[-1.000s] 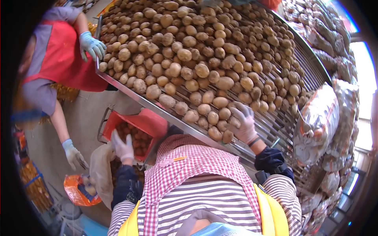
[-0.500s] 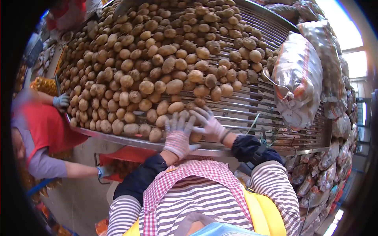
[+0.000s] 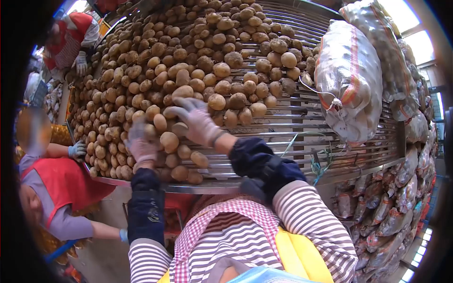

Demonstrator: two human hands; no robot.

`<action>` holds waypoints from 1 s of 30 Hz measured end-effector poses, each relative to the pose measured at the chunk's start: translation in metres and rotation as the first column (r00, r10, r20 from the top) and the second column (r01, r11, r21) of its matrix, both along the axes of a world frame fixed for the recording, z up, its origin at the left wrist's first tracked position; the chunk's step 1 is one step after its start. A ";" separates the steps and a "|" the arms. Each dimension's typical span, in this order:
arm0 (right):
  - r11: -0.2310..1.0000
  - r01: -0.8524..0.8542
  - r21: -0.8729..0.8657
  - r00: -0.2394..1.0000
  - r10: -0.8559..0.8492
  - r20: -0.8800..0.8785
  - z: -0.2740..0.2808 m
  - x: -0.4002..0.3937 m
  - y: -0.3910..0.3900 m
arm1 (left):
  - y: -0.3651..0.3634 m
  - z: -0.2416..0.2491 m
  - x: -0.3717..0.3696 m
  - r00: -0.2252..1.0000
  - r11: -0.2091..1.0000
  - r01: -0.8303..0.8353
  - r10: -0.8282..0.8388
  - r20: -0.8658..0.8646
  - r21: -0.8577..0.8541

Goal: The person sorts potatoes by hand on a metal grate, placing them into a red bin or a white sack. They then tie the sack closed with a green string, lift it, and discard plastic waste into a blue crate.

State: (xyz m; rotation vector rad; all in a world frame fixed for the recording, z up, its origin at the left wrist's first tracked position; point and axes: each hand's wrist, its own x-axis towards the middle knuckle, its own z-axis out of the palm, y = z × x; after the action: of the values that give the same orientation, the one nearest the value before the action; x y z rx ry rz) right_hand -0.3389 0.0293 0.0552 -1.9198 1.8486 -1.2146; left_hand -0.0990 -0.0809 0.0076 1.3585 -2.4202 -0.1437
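Observation:
Brown potatoes (image 3: 137,87) lie heaped over a slatted metal table (image 3: 278,137). My right hand (image 3: 198,123), in a pale glove, reaches onto the heap with its fingers stretched out over several potatoes and holds none of them. To its left is my left hand (image 3: 141,144), also gloved and set among the potatoes near the front edge; motion smears its fingers. A larger potato (image 3: 169,141) sits between the two hands, with smaller ones just below it toward the metal rim (image 3: 207,188).
A full white mesh sack (image 3: 349,80) lies on the slats at the right, with blue-green twine (image 3: 318,165) nearby. Stacked filled bags (image 3: 391,203) rise beyond the right side. At left, a person in a red apron (image 3: 71,184) rests a gloved hand on the table's edge; another stands farther back.
Both hands have moved left and farther onto the heap, now more apart. Potatoes near the front edge have shifted, baring slats where my hands were. The view has turned slightly.

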 end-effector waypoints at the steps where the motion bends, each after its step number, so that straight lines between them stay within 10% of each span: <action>1: 0.995 0.048 -0.092 0.999 -0.050 -0.017 0.015 -0.018 0.016 | 0.004 0.030 -0.006 0.958 0.976 -0.219 0.213 0.191 0.009; 6: 0.771 0.509 -0.382 0.801 -0.587 -0.117 -0.015 -0.160 0.105 | -0.021 0.027 0.028 0.999 0.999 -0.034 0.034 -0.001 -0.005; 12: 0.498 0.858 -0.127 0.456 -0.852 -0.257 -0.085 -0.263 0.140 | 0.005 0.016 -0.031 0.989 0.994 -0.096 0.091 0.118 0.044; 16: 0.577 0.816 -0.022 0.563 -0.803 -0.196 -0.072 -0.228 0.101 | 0.001 0.019 -0.043 0.969 0.984 -0.165 0.148 0.198 0.071; 22: 0.753 0.640 -0.156 0.675 -0.453 0.582 -0.073 -0.121 0.010 | -0.017 0.037 -0.063 0.983 0.997 -0.061 0.051 0.177 0.054; 30: 0.993 0.086 -0.080 0.980 -0.070 0.188 -0.054 -0.085 0.022 | -0.013 0.040 -0.051 0.983 0.968 0.184 -0.176 -0.056 0.172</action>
State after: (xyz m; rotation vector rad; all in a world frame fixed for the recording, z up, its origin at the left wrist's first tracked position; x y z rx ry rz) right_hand -0.4240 0.0511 0.0013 -1.7239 1.8168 -1.4681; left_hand -0.1497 -0.0942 0.0475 1.1904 -2.5445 -0.4378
